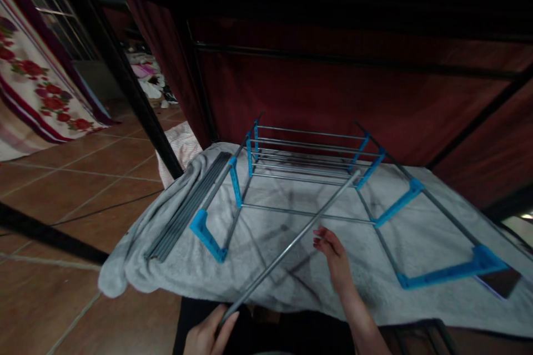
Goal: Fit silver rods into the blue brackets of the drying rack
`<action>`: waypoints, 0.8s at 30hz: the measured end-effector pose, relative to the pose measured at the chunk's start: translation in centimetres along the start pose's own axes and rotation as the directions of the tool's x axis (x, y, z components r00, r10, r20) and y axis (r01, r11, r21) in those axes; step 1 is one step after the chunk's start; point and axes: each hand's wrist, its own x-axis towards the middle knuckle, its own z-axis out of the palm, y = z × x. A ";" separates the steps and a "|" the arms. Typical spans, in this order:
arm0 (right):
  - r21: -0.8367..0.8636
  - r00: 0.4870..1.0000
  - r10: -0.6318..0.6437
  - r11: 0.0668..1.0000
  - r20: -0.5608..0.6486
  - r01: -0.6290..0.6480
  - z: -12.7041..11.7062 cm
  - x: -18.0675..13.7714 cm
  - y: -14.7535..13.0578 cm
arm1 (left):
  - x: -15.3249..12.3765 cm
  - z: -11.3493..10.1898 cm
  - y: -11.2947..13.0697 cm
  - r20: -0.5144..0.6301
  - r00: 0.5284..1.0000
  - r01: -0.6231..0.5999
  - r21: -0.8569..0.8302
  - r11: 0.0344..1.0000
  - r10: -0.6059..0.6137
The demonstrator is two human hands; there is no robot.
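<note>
My left hand (pixel 211 330) is closed around the near end of a grey metal tube (pixel 287 248), which slants up and away to the right. My right hand (pixel 332 250) hovers beside the tube's far half, fingers apart and slightly curled, with nothing in it. Beyond both hands a rack frame of thin metal rods and blue plastic brackets (pixel 210 236) lies on a grey blanket (pixel 166 288). Several rods (pixel 300 180) cross between its sides at the back; the near part has only the side bars and brackets. The tube's far tip overlaps the right-hand brackets in view; whether they touch I cannot tell.
Several loose grey tubes (pixel 189 205) lie side by side at the blanket's left edge. A phone-like dark slab (pixel 499 283) rests under the right front bracket. Black bed posts (pixel 125 83) and a dark red curtain (pixel 291 94) surround the bed. Tiled floor (pixel 83 188) is at left.
</note>
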 end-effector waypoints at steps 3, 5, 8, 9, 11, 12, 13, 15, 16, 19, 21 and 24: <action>0.166 0.992 0.118 0.980 -0.042 -0.109 -0.9 0.3 -0.9 | 2.1 2.8 1.1 0.109 0.984 -0.159 0.177 0.971 0.141; 0.241 0.976 0.203 0.954 -0.081 -0.179 -2.4 0.8 -1.2 | 3.3 4.2 1.8 0.136 0.967 -0.243 0.262 0.934 0.213; 0.329 0.951 0.279 0.918 -0.134 -0.223 -5.4 1.6 -1.6 | 4.9 5.3 2.5 0.186 0.934 -0.351 0.303 0.886 0.306; 0.342 0.947 0.283 0.914 -0.153 -0.218 -6.5 1.9 -1.8 | 5.5 5.4 2.7 0.203 0.924 -0.375 0.306 0.875 0.325; 0.356 0.946 0.269 0.915 -0.184 -0.191 -8.6 2.6 -2.1 | 6.6 5.5 3.1 0.236 0.914 -0.395 0.319 0.862 0.331; 0.365 0.948 0.259 0.914 -0.187 -0.177 -9.5 2.9 -2.3 | 7.2 5.5 3.2 0.251 0.911 -0.398 0.331 0.855 0.327; 0.378 0.950 0.249 0.911 -0.188 -0.164 -10.3 3.2 -2.4 | 7.8 5.6 3.3 0.260 0.909 -0.403 0.347 0.847 0.326; 0.406 0.951 0.230 0.905 -0.205 -0.131 -11.5 3.9 -2.6 | 8.9 5.7 3.5 0.267 0.900 -0.426 0.380 0.821 0.344; 0.413 0.950 0.222 0.903 -0.220 -0.115 -11.9 4.2 -2.7 | 9.4 5.8 3.6 0.264 0.894 -0.442 0.394 0.806 0.361; 0.411 0.932 0.217 0.908 -0.290 -0.084 -12.5 4.9 -2.4 | 11.0 6.2 3.9 0.230 0.887 -0.463 0.435 0.773 0.401; 0.407 0.922 0.230 0.909 -0.310 -0.089 -12.4 5.2 -2.1 | 12.1 6.4 4.4 0.204 0.891 -0.454 0.453 0.767 0.406; 0.408 0.917 0.255 0.906 -0.307 -0.116 -12.0 5.5 -1.2 | 13.8 7.1 5.6 0.204 0.890 -0.454 0.446 0.771 0.407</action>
